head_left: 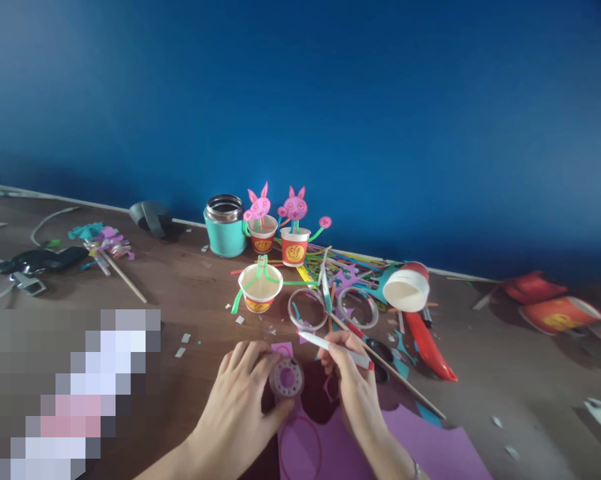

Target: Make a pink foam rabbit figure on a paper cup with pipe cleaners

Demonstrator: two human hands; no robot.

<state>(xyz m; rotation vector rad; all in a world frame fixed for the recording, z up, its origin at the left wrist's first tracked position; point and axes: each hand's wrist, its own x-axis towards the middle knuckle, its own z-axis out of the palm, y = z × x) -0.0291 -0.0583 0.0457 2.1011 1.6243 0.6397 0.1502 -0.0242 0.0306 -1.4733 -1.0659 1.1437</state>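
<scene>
My left hand [240, 393] is closed round a small roll of clear tape [287, 377], pressing it flat on a sheet of pink-purple paper [430, 447] near the table's front edge. My right hand [353, 380] pinches a white pen with a red end [330, 347], its tip pointing left toward the tape roll. A small pink paper scrap [283, 349] lies just behind the roll. A traced circle shows on the paper below my hands.
Behind my hands stand a paper cup with green strips [259, 288], two cups with pink rabbit faces [294, 244], a teal jar [225, 227], two clear rings [307, 308], a tipped white cup [406, 288], a long wooden stick [395, 370], red scissors [427, 343] and several coloured paper strips.
</scene>
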